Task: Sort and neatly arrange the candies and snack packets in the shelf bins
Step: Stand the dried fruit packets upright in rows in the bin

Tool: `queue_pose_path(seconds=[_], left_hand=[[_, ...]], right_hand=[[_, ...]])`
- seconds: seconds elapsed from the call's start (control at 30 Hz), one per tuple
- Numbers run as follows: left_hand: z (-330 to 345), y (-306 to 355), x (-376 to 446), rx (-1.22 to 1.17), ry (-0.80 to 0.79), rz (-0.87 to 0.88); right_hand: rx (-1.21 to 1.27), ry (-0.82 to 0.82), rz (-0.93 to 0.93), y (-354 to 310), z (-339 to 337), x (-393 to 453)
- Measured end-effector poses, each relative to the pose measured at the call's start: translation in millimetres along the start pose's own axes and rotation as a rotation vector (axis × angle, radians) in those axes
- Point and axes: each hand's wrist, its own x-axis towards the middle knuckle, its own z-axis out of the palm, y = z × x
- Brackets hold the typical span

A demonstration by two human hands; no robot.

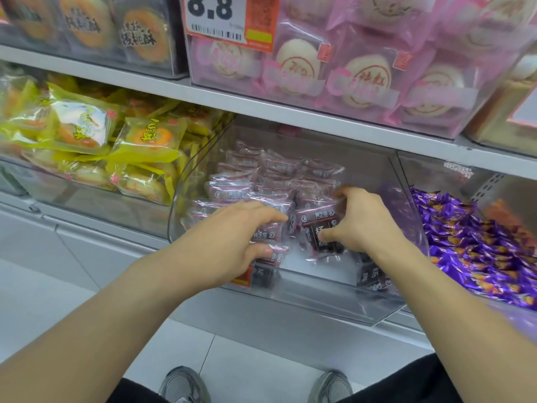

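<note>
A clear plastic bin [305, 298] on the lower shelf holds several small pink-and-dark-brown snack packets [270, 175], stacked in rows at the back and loose at the front. Both hands are inside the bin. My left hand [229, 242] grips a few packets [268, 232] on the left side, thumb underneath and fingers curled over them. My right hand [360, 222] pinches a dark brown packet [322, 237] between thumb and curled fingers. Two more brown packets [373, 277] lie at the bin's front wall.
To the left a bin holds yellow pastry packets [87, 132]. To the right a bin holds purple-wrapped candies [479, 245]. The shelf above carries pink pastry packs [363, 77], dark cookie packs [87, 27] and a price tag [229, 18]. My shoes [186, 385] stand on the floor below.
</note>
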Motion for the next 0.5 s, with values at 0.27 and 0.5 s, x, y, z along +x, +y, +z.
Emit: queue_pose_path(seconds=[0.27, 0.5], left_hand=[[1, -1, -1, -0.010, 0.005, 0.011], [1, -1, -1, 0.008, 0.018, 0.031]], right_hand=[[0.106, -0.042, 0.053, 9, 12, 3], [0.191, -0.026, 0.100, 11, 14, -5]])
